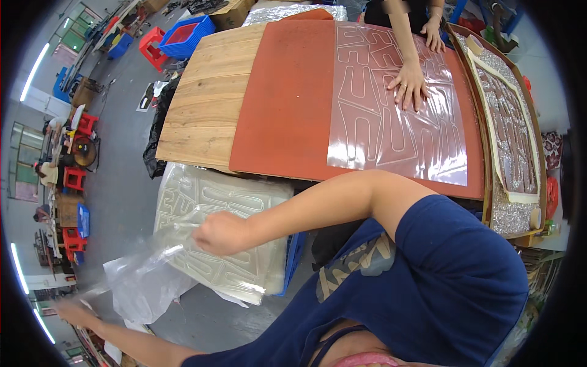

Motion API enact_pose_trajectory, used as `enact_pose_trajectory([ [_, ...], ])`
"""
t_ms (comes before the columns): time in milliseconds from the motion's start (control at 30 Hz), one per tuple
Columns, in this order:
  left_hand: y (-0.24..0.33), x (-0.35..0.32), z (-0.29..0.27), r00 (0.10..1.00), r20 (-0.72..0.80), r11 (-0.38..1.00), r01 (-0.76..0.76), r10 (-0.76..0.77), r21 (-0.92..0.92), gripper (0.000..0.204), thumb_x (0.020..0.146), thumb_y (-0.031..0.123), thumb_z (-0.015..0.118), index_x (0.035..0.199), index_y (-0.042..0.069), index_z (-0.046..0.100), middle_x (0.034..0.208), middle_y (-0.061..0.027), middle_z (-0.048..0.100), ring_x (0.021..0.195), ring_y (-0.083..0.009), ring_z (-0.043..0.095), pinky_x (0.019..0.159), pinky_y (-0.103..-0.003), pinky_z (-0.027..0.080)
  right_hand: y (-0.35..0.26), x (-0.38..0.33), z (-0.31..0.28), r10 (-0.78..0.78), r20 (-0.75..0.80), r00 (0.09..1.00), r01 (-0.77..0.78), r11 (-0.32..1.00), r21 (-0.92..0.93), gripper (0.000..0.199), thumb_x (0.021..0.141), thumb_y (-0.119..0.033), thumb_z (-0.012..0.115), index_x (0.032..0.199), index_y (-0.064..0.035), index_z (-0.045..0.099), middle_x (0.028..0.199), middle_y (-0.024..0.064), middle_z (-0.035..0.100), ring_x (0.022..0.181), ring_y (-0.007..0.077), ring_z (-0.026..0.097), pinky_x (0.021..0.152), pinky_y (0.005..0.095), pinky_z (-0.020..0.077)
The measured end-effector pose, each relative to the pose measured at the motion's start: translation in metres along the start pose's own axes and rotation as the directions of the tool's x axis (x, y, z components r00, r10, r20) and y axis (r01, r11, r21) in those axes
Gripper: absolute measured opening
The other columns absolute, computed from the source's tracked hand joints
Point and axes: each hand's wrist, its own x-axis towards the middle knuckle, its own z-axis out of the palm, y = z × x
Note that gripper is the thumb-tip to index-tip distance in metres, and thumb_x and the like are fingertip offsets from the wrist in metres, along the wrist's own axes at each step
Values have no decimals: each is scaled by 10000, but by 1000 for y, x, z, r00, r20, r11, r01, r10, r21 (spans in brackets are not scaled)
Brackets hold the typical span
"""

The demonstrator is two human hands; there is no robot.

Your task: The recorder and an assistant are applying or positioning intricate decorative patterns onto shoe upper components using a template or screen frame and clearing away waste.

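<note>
My right hand is closed on a clear plastic sheet, above a stack of clear plastic sheets with raised looped outlines. The held sheet stretches down to the left, blurred by motion, to my left hand. That hand is also blurred but appears closed on the sheet's other end. On the red-brown board lies another clear patterned sheet. A co-worker's hand presses flat on it, and the person's other hand rests near its far edge.
A wooden board lies left of the red-brown one. At right stands a framed mould on a silvery panel. Whitish plastic film hangs below the sheet stack. Blue crates and a red stool stand on the floor at far left.
</note>
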Motion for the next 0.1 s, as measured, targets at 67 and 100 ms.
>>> enact_pose_trajectory([
  [67,5,104,44,973,-3,972,-230,230,-41,454,968,214,449,1373,9,424,1384,-192,460,1268,-324,447,1075,-388,330,8,8,-20,101,-156,983,-64,972,227,190,804,-164,543,746,-25,659,689,216,627,667,405,618,651,501,498],
  [100,58,163,73,961,16,960,-277,277,25,478,964,234,455,1399,41,406,1411,-189,433,1297,-329,419,1103,-377,296,18,15,-27,233,-75,970,-191,913,361,205,800,-206,567,793,-38,683,718,217,640,712,395,635,695,493,508],
])
